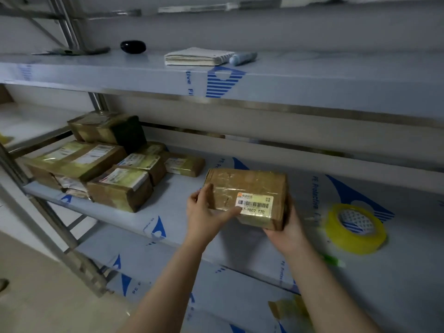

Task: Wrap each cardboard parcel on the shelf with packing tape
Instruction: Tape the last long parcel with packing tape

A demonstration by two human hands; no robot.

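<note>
While held just over the shelf (pixel 182 212), the cardboard parcel (pixel 249 186) sits label-up | left hand (pixel 204 217) grips its left edge | right hand (pixel 286 233) cups its right end | tape roll (pixel 355 229) lies near, farther right

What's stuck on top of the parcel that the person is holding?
A white barcode label with an orange corner, and glossy tape. The left hand covers the label's lower left corner. The parcel is closed, contents unseen.
</note>
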